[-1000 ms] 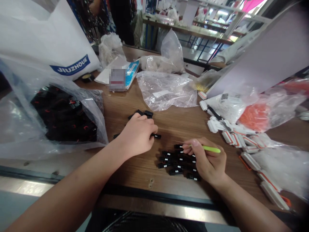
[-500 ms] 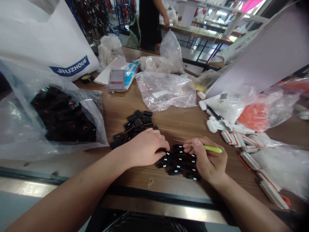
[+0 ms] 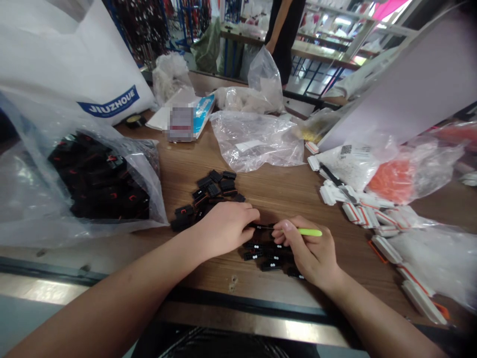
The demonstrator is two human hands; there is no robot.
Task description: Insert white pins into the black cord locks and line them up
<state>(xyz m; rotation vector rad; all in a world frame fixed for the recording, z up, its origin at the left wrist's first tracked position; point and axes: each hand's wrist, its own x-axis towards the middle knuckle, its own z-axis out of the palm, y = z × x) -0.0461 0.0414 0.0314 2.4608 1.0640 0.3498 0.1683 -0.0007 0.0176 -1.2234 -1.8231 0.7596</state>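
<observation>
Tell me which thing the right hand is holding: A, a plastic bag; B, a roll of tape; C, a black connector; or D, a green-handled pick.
D: the right hand grips the green-handled pick between thumb and fingers, its thin tip pointing toward the left hand.

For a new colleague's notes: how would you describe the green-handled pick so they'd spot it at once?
On the wooden workbench, find the small black connectors in the middle. Just beside them, the person's right hand pinches a slim pick. Only it has a bright yellow-green handle, and its thin dark tip points toward the left hand.
</observation>
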